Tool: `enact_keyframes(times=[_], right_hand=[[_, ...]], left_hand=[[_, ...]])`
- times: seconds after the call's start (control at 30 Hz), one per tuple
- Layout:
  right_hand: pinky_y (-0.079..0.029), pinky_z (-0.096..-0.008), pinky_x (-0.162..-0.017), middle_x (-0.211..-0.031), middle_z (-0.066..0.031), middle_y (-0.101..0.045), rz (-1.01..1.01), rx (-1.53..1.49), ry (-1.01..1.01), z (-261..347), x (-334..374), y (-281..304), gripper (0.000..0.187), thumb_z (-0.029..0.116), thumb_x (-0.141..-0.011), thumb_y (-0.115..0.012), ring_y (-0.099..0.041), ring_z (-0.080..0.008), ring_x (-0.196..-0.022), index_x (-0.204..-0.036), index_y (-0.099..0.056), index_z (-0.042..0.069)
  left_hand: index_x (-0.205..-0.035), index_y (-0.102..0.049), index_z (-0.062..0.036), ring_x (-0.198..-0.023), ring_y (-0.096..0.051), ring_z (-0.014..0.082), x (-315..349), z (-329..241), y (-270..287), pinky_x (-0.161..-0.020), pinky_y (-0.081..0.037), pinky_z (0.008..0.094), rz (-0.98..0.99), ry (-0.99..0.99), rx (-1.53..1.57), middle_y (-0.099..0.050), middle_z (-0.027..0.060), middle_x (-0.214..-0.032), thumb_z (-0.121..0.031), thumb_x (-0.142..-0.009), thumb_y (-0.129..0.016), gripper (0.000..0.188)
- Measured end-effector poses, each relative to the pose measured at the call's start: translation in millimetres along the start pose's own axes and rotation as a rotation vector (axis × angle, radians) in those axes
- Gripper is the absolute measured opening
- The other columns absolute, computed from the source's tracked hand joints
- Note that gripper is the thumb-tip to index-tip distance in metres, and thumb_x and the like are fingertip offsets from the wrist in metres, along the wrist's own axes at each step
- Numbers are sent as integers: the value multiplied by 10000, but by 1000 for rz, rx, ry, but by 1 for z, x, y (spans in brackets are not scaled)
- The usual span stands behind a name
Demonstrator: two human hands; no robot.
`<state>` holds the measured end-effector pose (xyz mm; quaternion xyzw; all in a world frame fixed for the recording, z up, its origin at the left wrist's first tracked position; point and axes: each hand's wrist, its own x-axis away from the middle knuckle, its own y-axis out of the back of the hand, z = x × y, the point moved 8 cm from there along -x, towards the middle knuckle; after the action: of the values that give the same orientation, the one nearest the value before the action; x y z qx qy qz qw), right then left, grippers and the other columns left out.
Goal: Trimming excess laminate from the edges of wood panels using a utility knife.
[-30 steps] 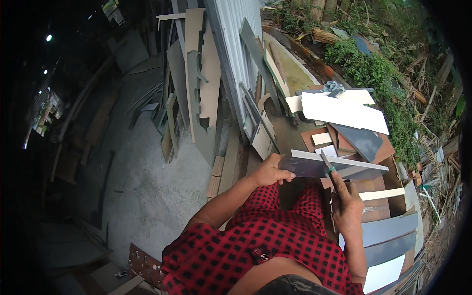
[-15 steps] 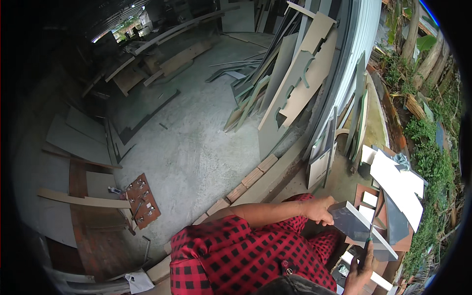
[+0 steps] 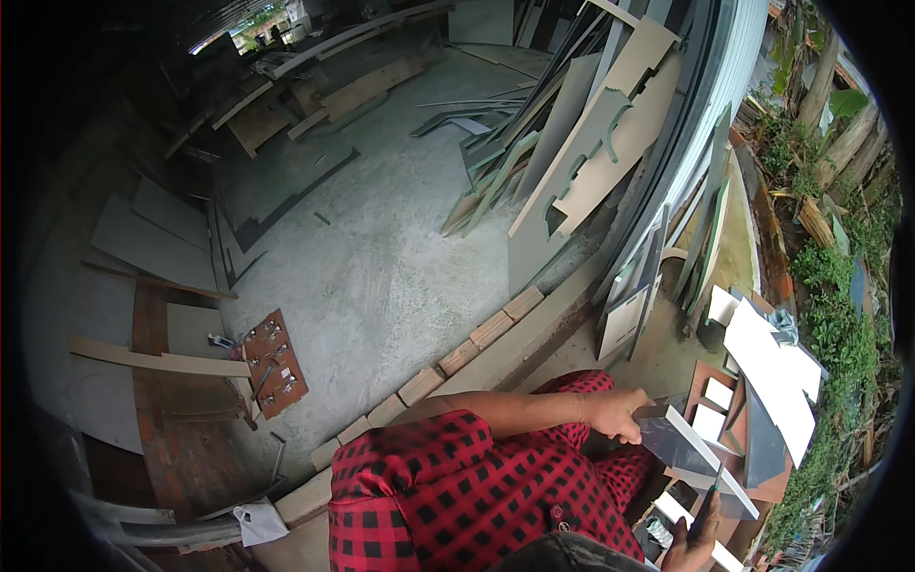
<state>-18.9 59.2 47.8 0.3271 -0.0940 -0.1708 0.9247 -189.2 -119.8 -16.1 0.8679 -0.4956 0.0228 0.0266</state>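
Note:
My left hand (image 3: 618,415) grips the far left end of a flat dark grey board (image 3: 679,446) with a pale cut edge. The board is held tilted, that edge facing up and slanting down to the right. In my right hand (image 3: 694,547), low in the view, is a slim hand tool (image 3: 712,494) with a dark handle and a thin metal shaft or blade. Its thin end lies at the board's pale edge, near the lower end. Whether it is a file, a knife or a screwdriver I cannot tell.
White and brown board offcuts (image 3: 774,367) lie beyond the board. Long panels (image 3: 596,143) lean on the wall ahead. A brick kerb (image 3: 457,357) edges the concrete floor. A brown board with small metal parts (image 3: 276,362) lies at left; plants (image 3: 829,324) grow at right.
The thin end of the tool has moved down along the board's pale edge, and my right hand has moved lower. My left hand keeps its grip. The whole view has shifted slightly.

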Motion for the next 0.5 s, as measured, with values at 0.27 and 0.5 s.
enact_keyframes(times=[0.27, 0.5], right_hand=[[-385, -326, -969, -1394, -143, -366, 5, 44, -76, -17, -3, 7, 615, -178, -778, -407, -361, -247, -1271, -1362, -344, 5], [-364, -311, -989, -1408, -130, -355, -16, 112, -140, -4, -4, 9, 617, -129, -803, -480, -364, -227, -1272, -1376, -335, 45]], left_hand=[[-878, -584, 27, -530, -528, 107, 0, 6, -1, -479, -432, 260, 20, -22, 24, -579, 21, -639, -95, -698, -607, 219], [-939, -584, 26, -537, -524, 103, 1, 8, 0, -485, -430, 256, 17, 1, 20, -575, 15, -645, -87, -699, -601, 266]])
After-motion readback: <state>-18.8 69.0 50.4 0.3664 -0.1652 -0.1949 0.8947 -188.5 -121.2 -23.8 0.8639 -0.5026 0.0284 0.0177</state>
